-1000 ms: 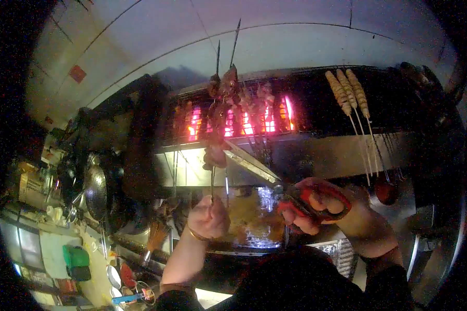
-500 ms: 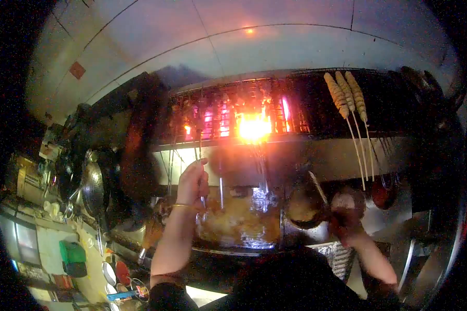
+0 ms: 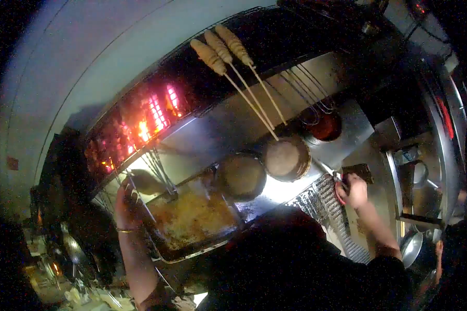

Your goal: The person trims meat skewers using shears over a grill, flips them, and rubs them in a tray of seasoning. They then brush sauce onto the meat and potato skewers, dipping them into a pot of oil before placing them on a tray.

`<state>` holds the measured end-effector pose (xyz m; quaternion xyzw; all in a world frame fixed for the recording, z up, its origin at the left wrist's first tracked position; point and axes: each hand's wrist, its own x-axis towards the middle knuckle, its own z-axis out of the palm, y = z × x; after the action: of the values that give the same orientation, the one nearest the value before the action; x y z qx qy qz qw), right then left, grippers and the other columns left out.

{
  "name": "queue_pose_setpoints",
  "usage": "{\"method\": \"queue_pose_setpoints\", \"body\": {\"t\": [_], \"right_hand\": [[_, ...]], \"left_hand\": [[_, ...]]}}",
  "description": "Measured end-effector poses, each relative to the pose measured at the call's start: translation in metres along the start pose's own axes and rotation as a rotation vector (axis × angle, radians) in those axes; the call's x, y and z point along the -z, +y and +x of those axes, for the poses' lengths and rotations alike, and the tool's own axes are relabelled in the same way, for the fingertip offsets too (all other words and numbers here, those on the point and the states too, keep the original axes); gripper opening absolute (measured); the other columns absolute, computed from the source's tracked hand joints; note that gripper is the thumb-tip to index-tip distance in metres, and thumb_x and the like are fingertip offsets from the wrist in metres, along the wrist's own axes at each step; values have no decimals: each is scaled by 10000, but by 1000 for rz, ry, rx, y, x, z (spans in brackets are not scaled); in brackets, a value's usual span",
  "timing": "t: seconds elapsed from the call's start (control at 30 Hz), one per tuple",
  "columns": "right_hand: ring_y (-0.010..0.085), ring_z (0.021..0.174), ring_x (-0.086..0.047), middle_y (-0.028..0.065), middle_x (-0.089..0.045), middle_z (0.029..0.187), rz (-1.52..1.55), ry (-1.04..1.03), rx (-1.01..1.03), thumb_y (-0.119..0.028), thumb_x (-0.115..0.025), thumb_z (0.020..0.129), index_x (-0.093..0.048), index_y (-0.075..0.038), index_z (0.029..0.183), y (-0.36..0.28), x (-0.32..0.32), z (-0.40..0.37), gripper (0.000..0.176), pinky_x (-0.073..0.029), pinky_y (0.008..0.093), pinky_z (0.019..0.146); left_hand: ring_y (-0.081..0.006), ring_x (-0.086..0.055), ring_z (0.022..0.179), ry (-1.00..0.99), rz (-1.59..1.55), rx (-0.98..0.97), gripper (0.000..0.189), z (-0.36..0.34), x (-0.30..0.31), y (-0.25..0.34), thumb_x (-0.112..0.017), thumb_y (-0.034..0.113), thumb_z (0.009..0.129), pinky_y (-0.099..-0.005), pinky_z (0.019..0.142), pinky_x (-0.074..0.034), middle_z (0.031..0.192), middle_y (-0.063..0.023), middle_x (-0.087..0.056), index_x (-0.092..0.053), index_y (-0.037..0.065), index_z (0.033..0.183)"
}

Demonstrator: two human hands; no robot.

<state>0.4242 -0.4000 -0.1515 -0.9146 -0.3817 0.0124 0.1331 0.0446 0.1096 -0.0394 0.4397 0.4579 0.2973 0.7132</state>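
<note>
At the lower front edge of the lit grill [image 3: 155,116], my left hand [image 3: 127,202] is closed around a thin skewer [image 3: 133,182]; the skewer's far end is lost in the dark. On the right, my right hand [image 3: 354,191] grips scissors [image 3: 339,191] with red handles, their metal blades pointing up and left toward the round pots. Nearest the blades is a pot of pale contents [image 3: 283,158]. Left of it stands a brownish pot [image 3: 241,177]. Three skewers of pale, spiral-wrapped food [image 3: 220,47] lie across the grill's dark part, sticks toward me.
A greasy rectangular tray [image 3: 192,215] sits before the grill, with several metal skewers [image 3: 158,168] above it. A pot of red sauce [image 3: 324,127] stands at the back right. A ridged metal rack [image 3: 329,199] lies beside my right hand. Coals glow at left.
The view has swung to the right. My right hand has moved from beside the pots out to the right, and the red-handled scissors now show in it. My left hand stays at the grill edge.
</note>
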Motion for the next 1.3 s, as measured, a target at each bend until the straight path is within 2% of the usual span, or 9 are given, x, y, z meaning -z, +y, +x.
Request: {"method": "queue_pose_setpoints", "body": {"t": [0.2,0.33,0.6,0.7,0.77,0.83,1.03,1.13,1.3], "right_hand": [[341,742,-550,169,-567,801,30,-76,-19,-107,-625,683,-574,-21,887,36,-32,35,228,-466,375,649],[377,796,-504,200,-520,871,37,260,205,-79,-603,705,-537,4,931,19,-73,58,250,-436,397,720],[354,762,-500,154,-530,777,263,213,447,-97,-568,710,-559,-23,824,-50,-60,54,136,-404,434,805],[316,680,-526,137,-545,738,332,63,537,-151,-638,662,-558,-59,799,-55,-72,53,184,-415,448,662],[281,603,-529,107,-553,714,406,157,754,-136,-647,657,-573,-78,765,-80,-54,60,144,-420,369,522],[252,557,-524,93,-557,684,497,114,871,-105,-640,653,-584,-75,780,-104,-26,70,142,-415,336,485],[162,572,-545,47,-585,687,800,-51,777,-74,-635,657,-615,-63,825,-126,-49,76,170,-424,283,489],[188,658,-562,51,-595,758,959,196,842,-58,-627,676,-605,-69,874,-190,-41,88,200,-438,307,558],[299,773,-572,117,-600,846,837,-409,1013,-68,-611,713,-578,-36,922,-233,-15,89,214,-451,359,681]], "left_hand": [[-166,-441,1042,71,-28,-32,464,-1,39,-7,-566,309,808,-339,855,-366,1194,3,-495,-472,124,1223],[-155,-492,1033,351,223,-596,474,-32,-7,15,-560,133,810,-283,855,-374,1213,-58,-487,-427,35,1255],[-194,-555,841,119,248,-119,245,-23,-118,2,-519,190,832,-301,763,-447,869,-64,-583,-543,78,1048],[-185,-515,633,-23,-308,167,144,-17,-153,20,-511,228,827,-298,584,-450,688,-30,-519,-550,111,901],[-158,-452,528,-431,-486,294,114,19,-130,11,-515,242,822,-279,462,-381,616,1,-462,-530,130,838],[-143,-349,389,-243,-399,310,221,6,-148,29,-455,189,820,-247,366,-272,508,-7,-430,-528,111,626],[-72,-377,450,145,5,-86,109,-63,-167,11,-520,239,868,-236,383,-301,588,42,-450,-537,137,835],[-58,-397,502,414,37,-156,55,-114,-141,-10,-530,184,867,-218,435,-322,650,43,-488,-537,130,874],[-42,-363,450,958,-157,-433,112,-207,-73,-55,-524,221,859,-186,381,-275,598,45,-453,-506,129,797]]}}
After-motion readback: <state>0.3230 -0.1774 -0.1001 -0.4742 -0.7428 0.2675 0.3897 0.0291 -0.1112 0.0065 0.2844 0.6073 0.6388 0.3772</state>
